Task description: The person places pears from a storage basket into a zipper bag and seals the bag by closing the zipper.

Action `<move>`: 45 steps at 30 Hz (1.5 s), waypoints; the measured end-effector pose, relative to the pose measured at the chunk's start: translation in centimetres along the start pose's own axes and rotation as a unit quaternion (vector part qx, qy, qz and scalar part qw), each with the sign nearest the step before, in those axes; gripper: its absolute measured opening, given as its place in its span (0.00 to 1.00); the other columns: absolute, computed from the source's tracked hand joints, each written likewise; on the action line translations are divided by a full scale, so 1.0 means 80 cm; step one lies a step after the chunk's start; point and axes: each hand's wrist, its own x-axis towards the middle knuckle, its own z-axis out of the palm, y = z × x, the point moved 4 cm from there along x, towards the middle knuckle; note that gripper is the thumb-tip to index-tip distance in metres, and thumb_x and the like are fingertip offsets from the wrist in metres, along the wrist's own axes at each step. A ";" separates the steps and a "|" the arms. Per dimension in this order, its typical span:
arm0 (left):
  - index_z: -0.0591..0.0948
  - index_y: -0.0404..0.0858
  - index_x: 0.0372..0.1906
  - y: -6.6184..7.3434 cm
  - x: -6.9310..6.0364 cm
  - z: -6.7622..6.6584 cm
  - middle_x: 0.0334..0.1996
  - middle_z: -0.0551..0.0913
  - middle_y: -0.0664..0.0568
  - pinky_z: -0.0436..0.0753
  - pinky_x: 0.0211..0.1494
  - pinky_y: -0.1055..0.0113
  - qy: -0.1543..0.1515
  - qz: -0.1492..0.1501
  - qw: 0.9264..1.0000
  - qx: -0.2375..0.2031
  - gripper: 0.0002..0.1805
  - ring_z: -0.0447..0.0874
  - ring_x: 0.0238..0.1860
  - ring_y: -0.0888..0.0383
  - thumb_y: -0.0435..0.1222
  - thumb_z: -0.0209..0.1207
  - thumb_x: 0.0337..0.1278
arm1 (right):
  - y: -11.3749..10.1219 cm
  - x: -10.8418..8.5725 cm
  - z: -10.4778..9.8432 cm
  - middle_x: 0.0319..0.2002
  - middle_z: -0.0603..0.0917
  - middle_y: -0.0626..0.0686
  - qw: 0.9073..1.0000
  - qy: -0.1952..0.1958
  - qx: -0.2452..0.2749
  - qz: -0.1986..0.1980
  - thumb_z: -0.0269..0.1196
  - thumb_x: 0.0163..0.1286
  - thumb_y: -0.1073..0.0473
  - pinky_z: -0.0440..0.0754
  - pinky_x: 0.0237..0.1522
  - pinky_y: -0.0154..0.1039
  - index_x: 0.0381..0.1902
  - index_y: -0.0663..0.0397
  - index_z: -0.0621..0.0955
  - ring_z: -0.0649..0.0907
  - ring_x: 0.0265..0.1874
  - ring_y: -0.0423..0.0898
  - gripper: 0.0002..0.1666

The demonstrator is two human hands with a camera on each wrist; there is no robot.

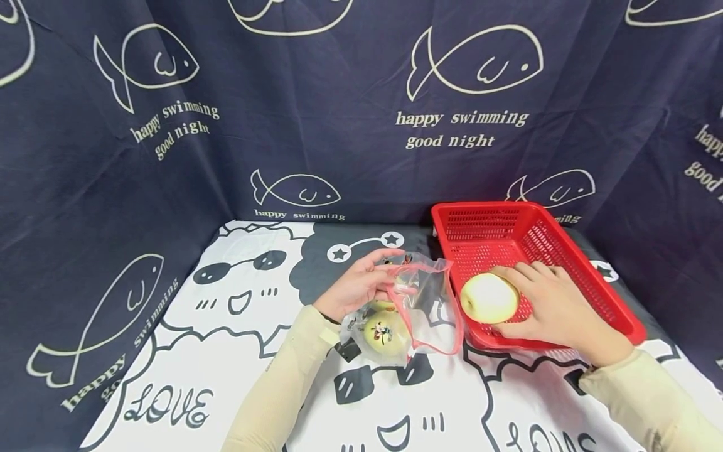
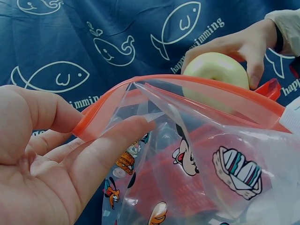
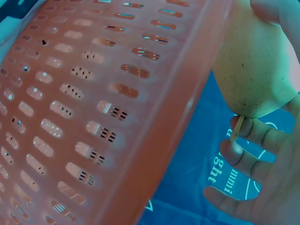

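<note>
My right hand (image 1: 550, 304) grips a pale yellow pear (image 1: 489, 299) above the near left rim of a red plastic basket (image 1: 587, 267). The pear's short stem shows in the right wrist view, with faint dots on its skin. My left hand (image 1: 361, 285) holds a clear zip bag (image 2: 206, 154) by its pink-red rim, and the bag's mouth gapes toward the right hand. Cartoon prints cover the bag. Through its side another pale pear (image 1: 386, 333) shows at the bottom, with more yellow just above it, partly hidden by fingers and print.
The basket has slotted walls and stands at the right of the table, close to the back curtain (image 1: 361, 125). A black-and-white patterned cloth (image 1: 237, 376) covers the table. A small black object (image 1: 348, 349) sits at the left wrist.
</note>
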 end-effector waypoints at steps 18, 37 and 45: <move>0.58 0.31 0.74 -0.001 0.000 0.000 0.44 0.83 0.50 0.86 0.40 0.63 -0.003 -0.002 1.000 -0.010 0.32 0.89 0.41 0.52 0.20 0.44 0.65 | -0.025 0.002 -0.002 0.36 0.77 0.48 0.999 0.025 0.020 -0.008 0.78 0.31 0.37 0.69 0.34 0.50 0.54 0.48 0.79 0.75 0.36 0.48 0.49; 0.61 0.33 0.72 -0.002 0.000 0.000 0.42 0.82 0.51 0.86 0.38 0.64 0.004 0.003 1.000 -0.005 0.30 0.89 0.35 0.55 0.20 0.44 0.65 | -0.049 0.003 -0.003 0.34 0.77 0.47 0.998 0.055 0.025 -0.026 0.77 0.30 0.34 0.68 0.31 0.46 0.53 0.49 0.80 0.74 0.34 0.48 0.50; 0.60 0.31 0.73 -0.002 -0.001 0.001 0.43 0.83 0.51 0.86 0.39 0.64 0.002 0.003 1.000 -0.007 0.31 0.89 0.41 0.51 0.19 0.44 0.64 | -0.057 0.005 0.001 0.35 0.78 0.48 0.997 0.059 0.035 -0.024 0.77 0.30 0.37 0.69 0.34 0.49 0.53 0.49 0.80 0.75 0.35 0.49 0.49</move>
